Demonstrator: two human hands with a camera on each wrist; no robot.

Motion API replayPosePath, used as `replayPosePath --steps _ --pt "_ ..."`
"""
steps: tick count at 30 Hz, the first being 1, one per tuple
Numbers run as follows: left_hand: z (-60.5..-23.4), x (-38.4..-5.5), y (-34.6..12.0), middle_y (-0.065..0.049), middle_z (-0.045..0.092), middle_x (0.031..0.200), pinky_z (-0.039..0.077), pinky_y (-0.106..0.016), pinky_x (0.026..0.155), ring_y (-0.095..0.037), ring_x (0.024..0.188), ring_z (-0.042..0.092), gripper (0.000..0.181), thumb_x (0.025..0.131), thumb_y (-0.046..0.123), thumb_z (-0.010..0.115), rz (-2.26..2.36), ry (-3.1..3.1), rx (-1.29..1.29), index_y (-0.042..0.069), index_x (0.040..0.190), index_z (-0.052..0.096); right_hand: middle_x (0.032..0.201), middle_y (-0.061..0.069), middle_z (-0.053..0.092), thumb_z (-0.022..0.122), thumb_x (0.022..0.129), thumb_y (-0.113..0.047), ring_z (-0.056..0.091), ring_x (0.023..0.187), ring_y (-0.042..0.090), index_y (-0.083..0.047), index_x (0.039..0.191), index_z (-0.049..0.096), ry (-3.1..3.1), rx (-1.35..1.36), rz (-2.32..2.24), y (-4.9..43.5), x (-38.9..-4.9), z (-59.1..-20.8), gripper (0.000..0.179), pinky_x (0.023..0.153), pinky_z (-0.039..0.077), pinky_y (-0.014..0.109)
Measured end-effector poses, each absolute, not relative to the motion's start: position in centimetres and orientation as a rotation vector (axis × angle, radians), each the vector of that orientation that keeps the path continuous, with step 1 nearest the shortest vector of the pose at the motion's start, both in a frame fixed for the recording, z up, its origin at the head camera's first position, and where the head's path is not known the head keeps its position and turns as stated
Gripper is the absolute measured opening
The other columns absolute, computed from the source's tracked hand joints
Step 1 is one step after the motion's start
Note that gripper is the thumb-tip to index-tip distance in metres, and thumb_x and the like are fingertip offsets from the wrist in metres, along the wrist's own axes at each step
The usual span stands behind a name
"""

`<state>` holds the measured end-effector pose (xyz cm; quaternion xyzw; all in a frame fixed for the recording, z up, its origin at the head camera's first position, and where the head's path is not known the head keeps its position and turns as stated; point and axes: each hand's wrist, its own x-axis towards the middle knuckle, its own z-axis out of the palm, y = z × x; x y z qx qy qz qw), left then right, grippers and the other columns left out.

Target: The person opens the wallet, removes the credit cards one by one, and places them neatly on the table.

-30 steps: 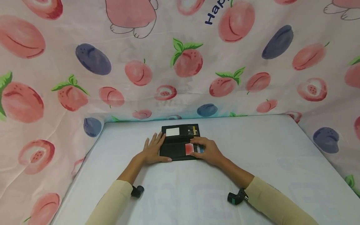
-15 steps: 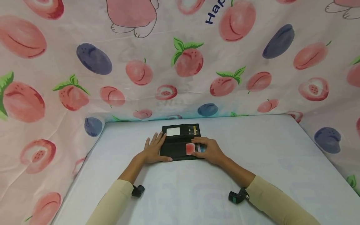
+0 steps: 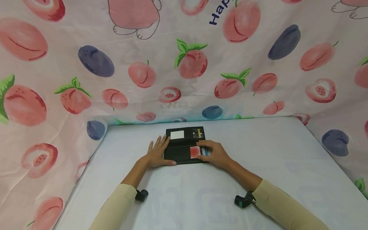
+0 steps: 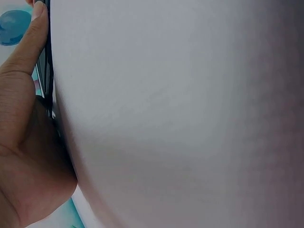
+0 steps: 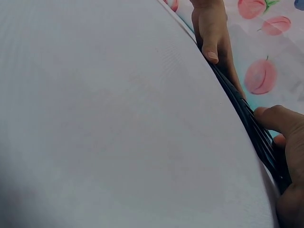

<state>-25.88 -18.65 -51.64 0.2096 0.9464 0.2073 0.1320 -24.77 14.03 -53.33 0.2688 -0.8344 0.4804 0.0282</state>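
Currently, an open black wallet [image 3: 181, 154] lies on the white desk [image 3: 187, 195], near its far edge. On its lower half, the right hand [image 3: 215, 154] holds a red card [image 3: 194, 152] between thumb and curled fingers, while the left hand [image 3: 156, 156] rests with fingers spread on the wallet's left side. Behind hangs a fruit-print cloth [image 3: 195, 92].

A white table [image 3: 189, 195] carries a black wallet [image 3: 181, 154] (laid open).

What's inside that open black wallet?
Upper half: a white rectangle and a yellow item. Lower half: a reddish card. The right hand partly covers a bluish piece beside it; anything tucked deeper is hidden.
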Motion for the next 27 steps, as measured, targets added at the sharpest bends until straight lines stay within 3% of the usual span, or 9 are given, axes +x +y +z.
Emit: replayPosePath --steps 9,27 --pt "-51.1 -25.6 -18.6 -0.012 -0.007 0.176 -0.015 -0.061 0.122 -0.034 0.159 -0.015 0.129 0.083 0.068 0.079 0.581 2.741 0.608 0.012 0.17 0.002 0.143 0.013 0.065 0.095 0.081 -0.026 0.054 0.138 0.036 -0.007 0.136 0.072 -2.636 0.819 1.423 13.9 -24.8 -53.1 0.063 0.115 0.041 0.058" --pt "-50.4 -25.2 -18.5 -0.014 -0.004 0.176 -0.011 -0.062 0.123 -0.037 0.16 -0.012 0.127 0.085 0.065 0.079 0.563 2.741 0.611 0.01 0.17 0.003 0.139 0.011 0.067 0.094 0.081 -0.021 0.055 0.138 0.036 -0.007 0.132 0.074 -2.656 0.794 1.497 14.4 -25.0 -52.6 0.057 0.116 0.04 0.057"
